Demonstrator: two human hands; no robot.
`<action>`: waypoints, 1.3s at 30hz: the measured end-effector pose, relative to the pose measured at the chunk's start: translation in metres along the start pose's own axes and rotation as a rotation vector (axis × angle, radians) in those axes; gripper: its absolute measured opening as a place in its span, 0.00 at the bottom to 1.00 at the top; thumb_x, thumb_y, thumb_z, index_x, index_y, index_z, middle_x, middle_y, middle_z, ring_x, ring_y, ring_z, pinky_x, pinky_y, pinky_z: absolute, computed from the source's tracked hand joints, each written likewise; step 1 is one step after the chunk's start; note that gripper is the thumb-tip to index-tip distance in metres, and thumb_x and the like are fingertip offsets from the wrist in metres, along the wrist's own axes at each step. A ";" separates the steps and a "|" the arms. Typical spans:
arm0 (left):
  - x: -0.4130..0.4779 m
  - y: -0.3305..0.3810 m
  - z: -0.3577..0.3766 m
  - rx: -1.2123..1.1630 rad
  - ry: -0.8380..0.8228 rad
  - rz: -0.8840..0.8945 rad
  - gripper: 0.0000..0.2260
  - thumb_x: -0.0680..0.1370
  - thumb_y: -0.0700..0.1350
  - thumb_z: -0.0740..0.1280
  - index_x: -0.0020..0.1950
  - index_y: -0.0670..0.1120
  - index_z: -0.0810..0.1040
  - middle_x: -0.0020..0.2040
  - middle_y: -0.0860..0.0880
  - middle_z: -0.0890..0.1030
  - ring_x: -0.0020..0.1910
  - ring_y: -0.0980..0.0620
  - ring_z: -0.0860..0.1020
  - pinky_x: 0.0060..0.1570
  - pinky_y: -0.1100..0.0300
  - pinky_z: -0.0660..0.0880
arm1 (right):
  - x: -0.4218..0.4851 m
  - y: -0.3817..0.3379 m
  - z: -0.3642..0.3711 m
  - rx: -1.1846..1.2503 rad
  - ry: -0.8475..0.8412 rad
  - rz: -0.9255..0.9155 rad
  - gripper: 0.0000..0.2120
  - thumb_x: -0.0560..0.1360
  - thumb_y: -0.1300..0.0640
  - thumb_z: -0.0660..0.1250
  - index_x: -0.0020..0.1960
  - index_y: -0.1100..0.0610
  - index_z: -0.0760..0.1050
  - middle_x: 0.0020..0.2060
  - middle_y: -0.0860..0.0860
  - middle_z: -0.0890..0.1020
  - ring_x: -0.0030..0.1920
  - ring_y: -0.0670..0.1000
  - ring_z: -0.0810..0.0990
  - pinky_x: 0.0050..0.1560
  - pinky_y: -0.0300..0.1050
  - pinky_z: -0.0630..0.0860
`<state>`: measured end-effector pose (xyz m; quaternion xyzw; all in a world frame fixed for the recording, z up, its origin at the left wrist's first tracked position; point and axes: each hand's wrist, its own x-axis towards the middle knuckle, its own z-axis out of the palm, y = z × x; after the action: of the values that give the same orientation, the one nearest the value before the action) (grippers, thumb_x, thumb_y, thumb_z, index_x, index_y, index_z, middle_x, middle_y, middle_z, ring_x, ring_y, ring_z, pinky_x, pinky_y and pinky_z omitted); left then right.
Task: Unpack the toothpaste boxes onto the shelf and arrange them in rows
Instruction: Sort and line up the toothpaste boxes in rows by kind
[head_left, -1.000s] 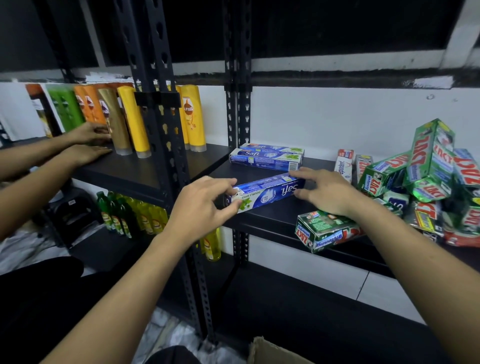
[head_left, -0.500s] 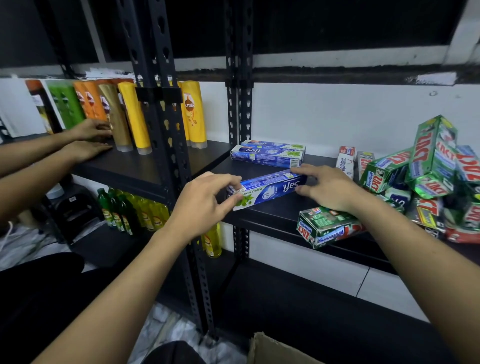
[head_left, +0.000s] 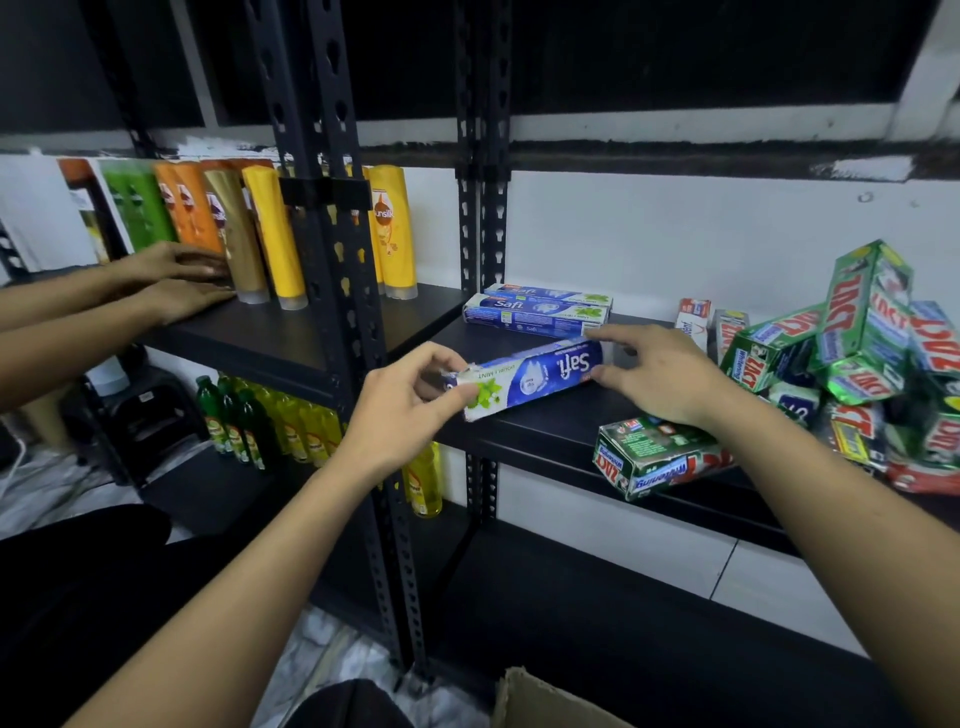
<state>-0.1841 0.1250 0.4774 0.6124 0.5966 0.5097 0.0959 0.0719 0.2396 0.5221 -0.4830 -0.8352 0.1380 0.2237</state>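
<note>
A blue Safi toothpaste box (head_left: 530, 375) lies slanted near the front of the black shelf (head_left: 550, 431). My left hand (head_left: 402, 410) pinches its near left end between thumb and fingers. My right hand (head_left: 660, 371) holds its far right end with fingertips. Two more blue Safi boxes (head_left: 537, 310) lie side by side at the back of the shelf. A green Zact box (head_left: 657, 457) sits at the shelf's front edge under my right wrist. A loose heap of green Zact boxes (head_left: 872, 353) fills the right side.
Black perforated uprights (head_left: 332, 291) split the shelving. Another person's two hands (head_left: 176, 283) touch shampoo bottles (head_left: 270, 234) on the left shelf. Green and yellow bottles (head_left: 270, 421) stand below. A cardboard box corner (head_left: 540, 701) shows at the bottom.
The blue box has turned over so its printed face shows more, and both my hands shifted slightly on its ends. The other person's hands moved closer to the bottles.
</note>
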 end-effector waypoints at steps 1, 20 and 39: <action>0.001 -0.001 -0.002 -0.025 0.006 -0.040 0.05 0.75 0.51 0.74 0.47 0.55 0.79 0.44 0.54 0.84 0.38 0.51 0.82 0.43 0.49 0.81 | -0.001 -0.001 -0.001 0.014 0.020 -0.011 0.23 0.75 0.46 0.68 0.69 0.41 0.72 0.64 0.52 0.78 0.64 0.54 0.76 0.61 0.43 0.71; -0.036 0.006 0.006 -0.152 0.069 -0.170 0.07 0.74 0.43 0.70 0.46 0.52 0.87 0.41 0.54 0.86 0.44 0.53 0.83 0.48 0.51 0.81 | -0.009 -0.042 0.008 0.178 -0.331 -0.127 0.24 0.68 0.41 0.75 0.62 0.46 0.80 0.51 0.38 0.84 0.55 0.37 0.80 0.67 0.44 0.71; 0.035 -0.002 0.027 0.090 0.033 0.032 0.14 0.71 0.39 0.69 0.54 0.50 0.85 0.46 0.56 0.85 0.35 0.58 0.77 0.45 0.63 0.75 | 0.005 -0.003 -0.016 -0.151 -0.156 -0.023 0.29 0.69 0.50 0.77 0.68 0.46 0.74 0.63 0.48 0.80 0.57 0.48 0.78 0.59 0.39 0.70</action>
<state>-0.1737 0.1681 0.4816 0.6172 0.6106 0.4937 0.0503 0.0758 0.2430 0.5382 -0.4767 -0.8636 0.1094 0.1225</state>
